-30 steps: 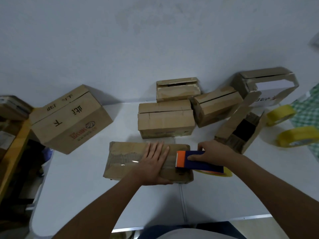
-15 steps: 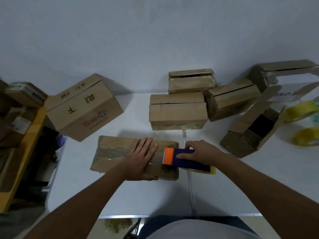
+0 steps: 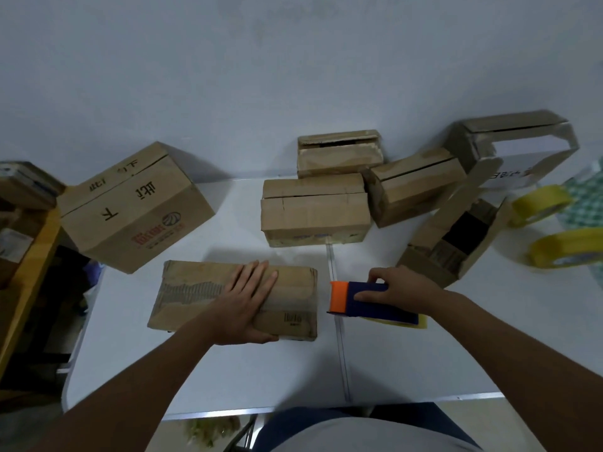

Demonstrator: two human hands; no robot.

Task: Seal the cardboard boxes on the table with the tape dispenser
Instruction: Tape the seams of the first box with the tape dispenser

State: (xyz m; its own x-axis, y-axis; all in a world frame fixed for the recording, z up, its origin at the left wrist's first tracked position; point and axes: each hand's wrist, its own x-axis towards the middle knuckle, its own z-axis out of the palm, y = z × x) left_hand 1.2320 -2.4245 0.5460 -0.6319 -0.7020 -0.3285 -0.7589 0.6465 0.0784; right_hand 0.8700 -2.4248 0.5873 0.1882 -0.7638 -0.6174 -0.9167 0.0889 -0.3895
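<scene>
Flat, worn corrugated cardboard box (image 3: 235, 296) near the front edge of the white table (image 3: 228, 380); a ragged torn strip crosses its top. Left hand (image 3: 244, 305) lies flat on it, fingers straight. Right hand (image 3: 396, 285) grips the blue-and-orange tape dispenser (image 3: 368, 301) just right of the box; its yellow roll is mostly hidden.

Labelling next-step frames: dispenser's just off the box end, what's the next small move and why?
Probably set the tape dispenser down: the right hand holds it just past the box end, while the left hand lies flat on top.
</scene>
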